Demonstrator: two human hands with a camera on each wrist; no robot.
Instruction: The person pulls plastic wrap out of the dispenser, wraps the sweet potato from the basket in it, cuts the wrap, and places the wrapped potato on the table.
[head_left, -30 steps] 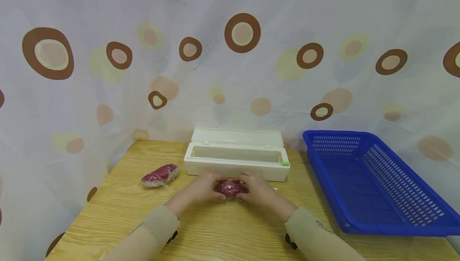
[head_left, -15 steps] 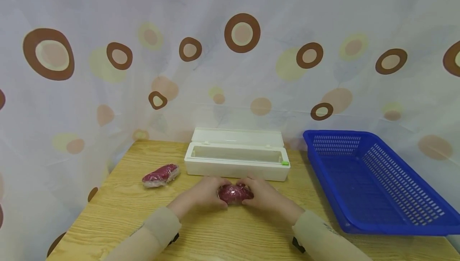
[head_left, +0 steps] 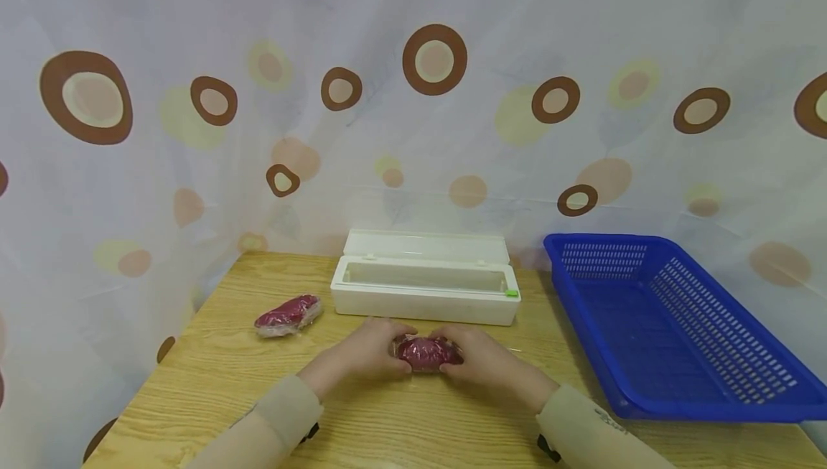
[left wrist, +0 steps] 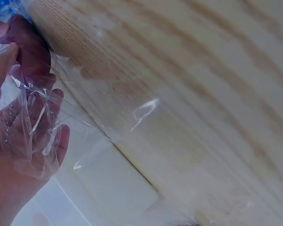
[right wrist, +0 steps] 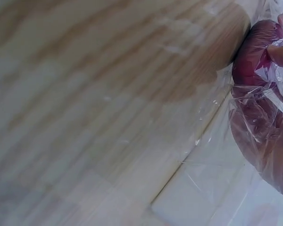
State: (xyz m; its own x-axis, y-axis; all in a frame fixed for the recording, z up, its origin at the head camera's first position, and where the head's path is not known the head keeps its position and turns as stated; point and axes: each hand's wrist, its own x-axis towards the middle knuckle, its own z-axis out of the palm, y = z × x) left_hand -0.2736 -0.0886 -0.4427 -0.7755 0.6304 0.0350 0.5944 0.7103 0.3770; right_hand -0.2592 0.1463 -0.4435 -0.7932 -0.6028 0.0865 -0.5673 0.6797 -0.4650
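Both hands hold a purple-red oblong lump (head_left: 425, 354) wrapped in clear cling film, low over the table in the head view. My left hand (head_left: 377, 349) grips its left end, thumb at the near side and fingers at the far side. On the right end, my right hand (head_left: 481, 360) has the same kind of grip. Crinkled cling film (left wrist: 30, 122) lies over the left palm in the left wrist view. Creased film (right wrist: 269, 103) also covers the right fingers in the right wrist view. A second film-wrapped purple-red lump (head_left: 288, 315) lies to the left.
Behind the hands stands a long white cling film dispenser (head_left: 426, 306), its lid raised, with a green slider (head_left: 511, 294) at the right. A large blue plastic basket (head_left: 584, 343) occupies the right side. A patterned curtain (head_left: 388, 138) hangs behind the wooden table (head_left: 400, 433).
Both hands have drawn the wrapped lump nearer to me and slightly right, away from the dispenser. More of the lump shows between them. The second lump has stayed in place.
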